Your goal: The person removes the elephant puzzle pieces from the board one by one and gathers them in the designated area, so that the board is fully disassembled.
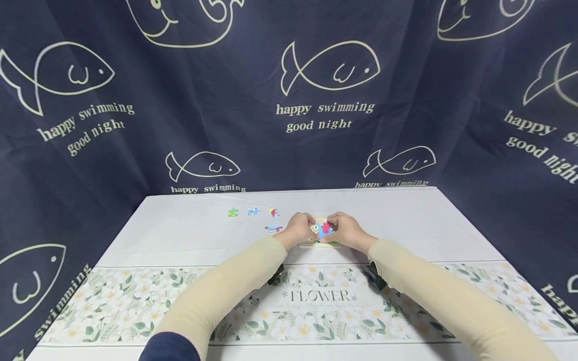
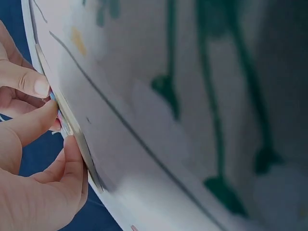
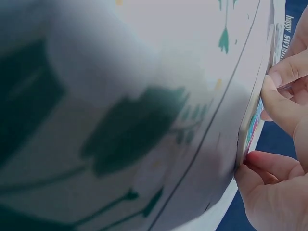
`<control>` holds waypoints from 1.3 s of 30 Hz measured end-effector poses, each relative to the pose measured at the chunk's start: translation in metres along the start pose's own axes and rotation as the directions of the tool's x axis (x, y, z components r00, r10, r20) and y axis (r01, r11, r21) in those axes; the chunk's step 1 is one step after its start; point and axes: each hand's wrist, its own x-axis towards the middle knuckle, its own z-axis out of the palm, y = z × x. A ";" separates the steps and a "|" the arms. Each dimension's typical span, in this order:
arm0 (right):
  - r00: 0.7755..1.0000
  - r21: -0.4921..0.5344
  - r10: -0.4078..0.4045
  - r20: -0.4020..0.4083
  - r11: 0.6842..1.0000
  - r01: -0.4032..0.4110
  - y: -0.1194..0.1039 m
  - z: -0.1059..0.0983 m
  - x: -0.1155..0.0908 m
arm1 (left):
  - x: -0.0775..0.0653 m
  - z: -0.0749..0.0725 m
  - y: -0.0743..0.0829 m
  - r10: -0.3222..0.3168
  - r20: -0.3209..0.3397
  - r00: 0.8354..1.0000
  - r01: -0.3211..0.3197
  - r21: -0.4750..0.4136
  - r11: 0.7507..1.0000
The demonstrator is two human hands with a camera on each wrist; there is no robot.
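Note:
A small jigsaw puzzle [image 1: 323,228] in light blue, red and white lies in a pale, thin-rimmed tray [image 1: 319,245] on the table. From the left, my left hand [image 1: 297,229] grips it with thumb and bent fingers. Opposite, my right hand [image 1: 348,231] holds its right side, thumb near the front rim and fingers at the back. The left wrist view has the tray edge [image 2: 85,144] nearly side-on, with the left thumb against it. In the right wrist view, the right hand's fingertips [image 3: 251,158] meet the rim. Fingers hide much of the puzzle.
Loose jigsaw pieces lie left of the hands: a green one [image 1: 233,212], a light blue one [image 1: 253,211], a multicoloured one [image 1: 274,212] and a blue-purple one [image 1: 273,228]. A flowered band [image 1: 320,321] crosses the white table cover. Dark fish-print cloth [image 1: 253,125] hangs behind.

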 end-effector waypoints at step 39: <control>0.988 -0.104 -0.155 0.026 0.982 0.157 -0.002 -0.004 -0.001 | 0.009 0.002 0.004 -0.079 -0.019 0.997 0.077 -0.073 0.994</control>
